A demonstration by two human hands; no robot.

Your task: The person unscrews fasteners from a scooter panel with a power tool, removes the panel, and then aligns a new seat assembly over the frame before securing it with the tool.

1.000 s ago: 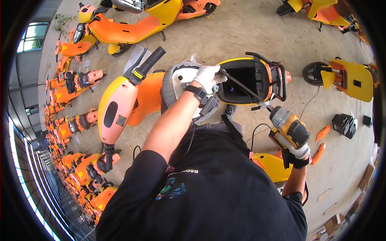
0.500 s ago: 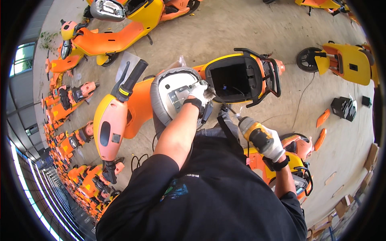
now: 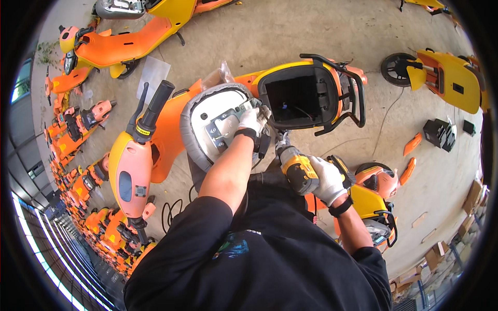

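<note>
In front of me is an orange and yellow electric scooter (image 3: 174,122). Its grey-edged seat (image 3: 189,123) is flipped over, showing a white underside with a metal bracket (image 3: 224,129). Beside it gapes the black storage box (image 3: 298,98). My left hand (image 3: 253,120), in a white glove, has its fingers closed at the seat's edge by the box; whatever they hold is too small to tell. My gloved right hand (image 3: 328,181) grips a yellow and black cordless drill (image 3: 298,171), its nose pointing up toward the near edge between seat and box.
A handlebar grip (image 3: 157,106) juts up at the left. Black cables (image 3: 171,212) loop on the floor beside the scooter. More scooters (image 3: 124,44) stand around, with long rows at the left. Black boxes (image 3: 439,133) and orange panels (image 3: 410,171) lie at the right.
My right hand has brought the drill left and up, closer to the seat and box. My left hand stays at the seat's edge. The view has shifted slightly.
</note>
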